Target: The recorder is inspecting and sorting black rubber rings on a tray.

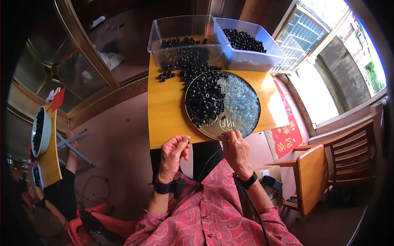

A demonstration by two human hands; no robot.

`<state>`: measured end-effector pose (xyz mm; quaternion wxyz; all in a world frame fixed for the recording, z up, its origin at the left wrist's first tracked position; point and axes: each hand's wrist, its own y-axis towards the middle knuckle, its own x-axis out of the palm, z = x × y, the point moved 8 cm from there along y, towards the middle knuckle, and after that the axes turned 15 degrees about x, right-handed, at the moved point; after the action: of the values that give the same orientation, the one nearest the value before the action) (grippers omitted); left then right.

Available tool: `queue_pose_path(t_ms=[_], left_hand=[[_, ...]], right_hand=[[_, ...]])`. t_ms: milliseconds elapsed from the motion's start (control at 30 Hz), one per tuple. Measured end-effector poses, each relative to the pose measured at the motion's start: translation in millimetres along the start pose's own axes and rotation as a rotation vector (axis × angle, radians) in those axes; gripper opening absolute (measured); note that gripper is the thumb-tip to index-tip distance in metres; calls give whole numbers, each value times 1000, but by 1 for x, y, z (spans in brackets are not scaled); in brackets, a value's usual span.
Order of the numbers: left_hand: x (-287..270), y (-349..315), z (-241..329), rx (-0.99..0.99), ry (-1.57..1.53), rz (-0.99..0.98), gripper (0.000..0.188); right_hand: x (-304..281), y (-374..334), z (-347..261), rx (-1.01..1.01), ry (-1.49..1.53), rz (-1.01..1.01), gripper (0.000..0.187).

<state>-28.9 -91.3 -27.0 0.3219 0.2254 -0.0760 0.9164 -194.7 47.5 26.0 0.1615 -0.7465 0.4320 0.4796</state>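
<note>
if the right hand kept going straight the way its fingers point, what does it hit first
The right hand points away from the body at the near rim of the round metal tray. It would probably meet that rim first, then the pile of small silvery parts. Whether the fingers already touch the rim is unclear.
</note>
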Motion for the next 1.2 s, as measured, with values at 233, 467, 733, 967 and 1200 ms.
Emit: queue_pose_path(t_ms=[233, 467, 733, 967, 1200], left_hand=[[16, -14, -12, -86, -37, -82, 24], [36, -21, -30, -150, 29, -241, 26], [61, -28, -38, -141, 208, -441, 35], [95, -42, -44, -87, 326, -695, 33], [140, -81, -39, 280, 405, -1078, 31]], right_hand=[[-8, 7, 20, 96, 406, 61, 23], [-47, 6, 93, 581, 1275, -242, 21], [-118, 18, 162, 742, 2063, -419, 22], [-152, 91, 157, 387, 2455, -377, 11], [-137, 143, 148, 300, 2551, -403, 12]])
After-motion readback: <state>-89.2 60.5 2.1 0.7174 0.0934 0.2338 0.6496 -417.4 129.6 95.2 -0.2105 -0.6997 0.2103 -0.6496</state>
